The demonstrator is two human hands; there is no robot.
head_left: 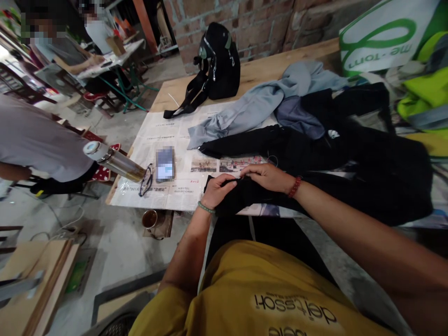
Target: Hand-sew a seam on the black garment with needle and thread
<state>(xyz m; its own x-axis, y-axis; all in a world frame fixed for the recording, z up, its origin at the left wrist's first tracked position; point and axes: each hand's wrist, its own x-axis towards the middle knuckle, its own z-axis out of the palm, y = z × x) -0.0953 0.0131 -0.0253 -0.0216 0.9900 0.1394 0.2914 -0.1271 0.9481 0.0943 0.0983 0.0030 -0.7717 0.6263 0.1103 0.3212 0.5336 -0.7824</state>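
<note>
A black garment [378,186] with a long sleeve or leg lies along the near edge of the table; its exact kind is unclear. My left hand [220,189], a green bead bracelet at its wrist, pinches the end of that black cloth. Close beside it, my right hand [266,177] has its thumb and fingers closed at the same edge of cloth; a red bead bracelet circles that wrist. A thin pale thread [275,158] seems to curve above my right hand. Whether anything small sits between the fingertips cannot be made out.
Newspaper [150,130] covers the table. On it are a phone [164,164], eyeglasses [146,179], a bottle [115,161], grey clothing [245,109] and a black bag [222,63]. A cup [150,218] stands below the edge. A person [42,140] sits at left; others work behind.
</note>
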